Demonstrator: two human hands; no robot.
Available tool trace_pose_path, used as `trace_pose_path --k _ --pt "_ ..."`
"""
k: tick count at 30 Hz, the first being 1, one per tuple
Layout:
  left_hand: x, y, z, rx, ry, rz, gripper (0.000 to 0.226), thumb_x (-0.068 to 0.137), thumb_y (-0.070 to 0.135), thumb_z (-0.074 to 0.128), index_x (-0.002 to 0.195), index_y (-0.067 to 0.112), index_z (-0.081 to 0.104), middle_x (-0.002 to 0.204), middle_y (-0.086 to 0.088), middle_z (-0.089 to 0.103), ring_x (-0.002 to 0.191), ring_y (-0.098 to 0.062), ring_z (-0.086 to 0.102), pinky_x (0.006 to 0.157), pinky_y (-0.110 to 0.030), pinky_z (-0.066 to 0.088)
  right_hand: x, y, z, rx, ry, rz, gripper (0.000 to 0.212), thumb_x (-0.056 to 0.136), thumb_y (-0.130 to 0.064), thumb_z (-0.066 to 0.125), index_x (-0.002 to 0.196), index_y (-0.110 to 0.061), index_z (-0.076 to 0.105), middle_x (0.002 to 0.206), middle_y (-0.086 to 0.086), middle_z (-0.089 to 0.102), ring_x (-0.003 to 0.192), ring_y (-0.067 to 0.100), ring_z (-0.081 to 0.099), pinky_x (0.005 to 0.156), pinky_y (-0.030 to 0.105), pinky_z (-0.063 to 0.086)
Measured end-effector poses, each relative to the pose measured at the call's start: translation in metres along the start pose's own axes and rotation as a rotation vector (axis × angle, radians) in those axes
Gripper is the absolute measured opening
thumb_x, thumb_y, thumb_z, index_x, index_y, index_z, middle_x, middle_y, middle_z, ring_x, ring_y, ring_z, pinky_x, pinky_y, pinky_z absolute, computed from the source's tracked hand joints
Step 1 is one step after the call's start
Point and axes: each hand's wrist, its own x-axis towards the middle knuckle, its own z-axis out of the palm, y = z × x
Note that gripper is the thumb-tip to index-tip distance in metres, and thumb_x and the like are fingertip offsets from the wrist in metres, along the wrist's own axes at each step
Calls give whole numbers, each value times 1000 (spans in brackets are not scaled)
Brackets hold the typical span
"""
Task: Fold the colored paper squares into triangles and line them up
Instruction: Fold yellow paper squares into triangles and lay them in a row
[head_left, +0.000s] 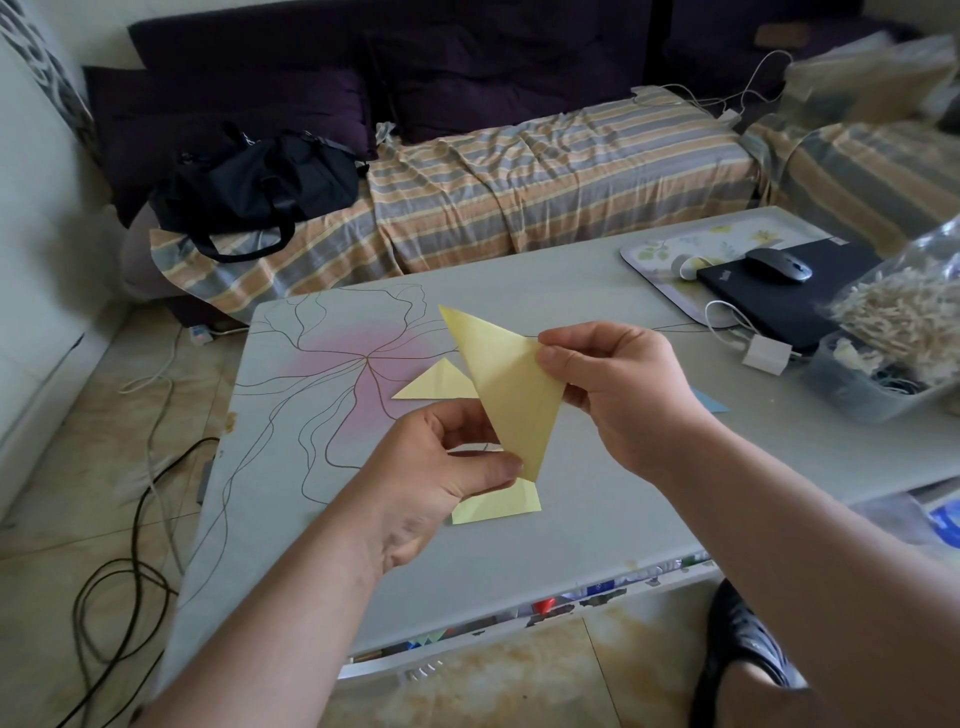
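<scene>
Yellow folded paper triangle (506, 387): held in the air above the pale grey table (571, 519), between both hands. Left hand (441, 467) pinches its lower tip, thumb over curled fingers. Right hand (618, 384) pinches its right corner between thumb and forefinger. Long point tilts up and away to the left.

Small yellow paper triangle (436, 383): flat on the table, just beyond the left hand, partly behind the held piece.

Second yellow folded piece (501, 503): flat on the table, under and just right of the left hand, partly hidden.

Blue paper corner (709, 401): on the table, just right of the right hand.

Black laptop (789, 301) with grey mouse (778, 264): well beyond the right hand.
</scene>
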Motion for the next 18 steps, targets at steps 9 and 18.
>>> trace_pose_path --k 9,18 --pt "2 5 3 -116 186 85 11 96 12 68 94 4 75 96 -20 79 86 -31 76 80 -36 62 -6 -1 4 -39 -79 -16 12 86 5 77 87 -7 76 80 8 76 78 19 73 78 30 60" --pt "2 9 3 -172 263 82 7 95 10 70 93 4 72 92 -15 79 81 -26 76 75 -36 63 -8 -1 5 -94 -88 -23 14 85 5 78 86 -8 77 82 9 76 80 21 73 83 34 62"
